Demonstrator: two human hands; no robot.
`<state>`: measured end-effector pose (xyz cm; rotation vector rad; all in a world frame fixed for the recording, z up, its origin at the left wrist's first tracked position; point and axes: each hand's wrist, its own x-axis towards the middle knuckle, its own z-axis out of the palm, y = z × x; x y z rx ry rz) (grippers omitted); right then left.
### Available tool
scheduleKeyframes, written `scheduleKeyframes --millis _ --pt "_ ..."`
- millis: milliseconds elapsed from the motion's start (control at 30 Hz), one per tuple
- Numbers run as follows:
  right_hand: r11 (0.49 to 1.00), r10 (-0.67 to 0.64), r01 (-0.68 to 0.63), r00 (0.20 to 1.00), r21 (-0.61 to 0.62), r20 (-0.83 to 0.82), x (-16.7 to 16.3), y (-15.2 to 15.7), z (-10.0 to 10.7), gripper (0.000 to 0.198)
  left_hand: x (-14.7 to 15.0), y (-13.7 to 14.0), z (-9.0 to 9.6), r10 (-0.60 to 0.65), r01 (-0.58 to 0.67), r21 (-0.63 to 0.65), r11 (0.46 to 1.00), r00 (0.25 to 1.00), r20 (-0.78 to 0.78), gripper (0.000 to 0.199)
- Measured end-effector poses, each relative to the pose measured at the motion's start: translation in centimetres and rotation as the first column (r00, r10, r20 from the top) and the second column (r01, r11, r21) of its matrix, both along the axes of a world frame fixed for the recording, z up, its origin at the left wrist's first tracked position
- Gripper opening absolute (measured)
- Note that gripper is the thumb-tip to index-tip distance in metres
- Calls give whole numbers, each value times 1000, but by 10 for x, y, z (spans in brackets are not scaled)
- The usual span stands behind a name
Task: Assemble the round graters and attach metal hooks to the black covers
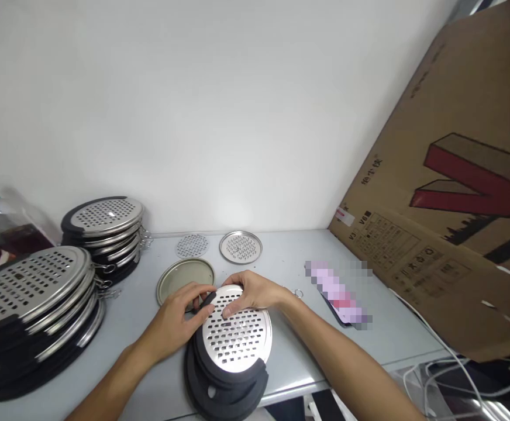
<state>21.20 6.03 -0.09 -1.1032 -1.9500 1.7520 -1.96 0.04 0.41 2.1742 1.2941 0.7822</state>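
Observation:
A round slotted metal disc with a black rim (237, 345) lies at the table's front edge, on top of further black-rimmed round pieces (231, 403). My left hand (173, 324) pinches the disc's upper-left rim, thumb on the metal and the other fingers at the black edging. Across the far edge curls my right hand (252, 291), its thumb pressed on the slotted face and its fingers over the rim. What the fingertips touch at the far side is hidden. Just behind the hands is a shallow olive round metal lid (185, 277).
Two stacks of similar black-rimmed discs, a near one (27, 286) and a far one (106, 216), stand left beside a bottle (4, 216). Near the wall lie a thin perforated sheet (192, 246) and a rimmed perforated disc (241, 247). A blurred phone (338, 292) and cardboard box (413, 222) are right.

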Motion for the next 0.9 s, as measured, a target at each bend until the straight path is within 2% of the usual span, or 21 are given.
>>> scheduleKeyframes --millis 67,167,367,533,600,667,733,800,900 --pt "997 -34 31 999 -77 -38 2 1 1 70 0 0 2 -17 17 -13 1000 1000 -2 32" --pt "992 -54 47 997 -121 -53 6 0 5 70 0 0 2 -41 41 -34 999 999 2 33" --pt "986 -122 112 990 -127 -76 18 -4 14 57 3 -1 -2 -22 25 -63 998 999 45 37" --pt "986 -118 102 985 -130 -123 22 1 9 53 6 -3 -2 -31 52 -161 986 991 130 39" --pt "983 -124 103 982 -152 -139 25 5 7 50 7 -3 -3 -36 57 -169 984 992 124 41" --pt "973 -185 161 972 -165 -142 34 9 8 48 6 -3 -4 -36 51 -150 987 994 99 41" --pt "944 -311 285 937 -167 -160 48 16 10 46 5 -4 -4 -32 42 -133 990 996 82 42" --pt "892 -443 404 871 -203 -213 65 23 12 45 4 -5 -4 -27 35 -126 991 998 62 43" --pt "782 -623 527 657 -332 -425 84 33 12 40 3 -7 -4 -34 36 -107 994 999 26 43"
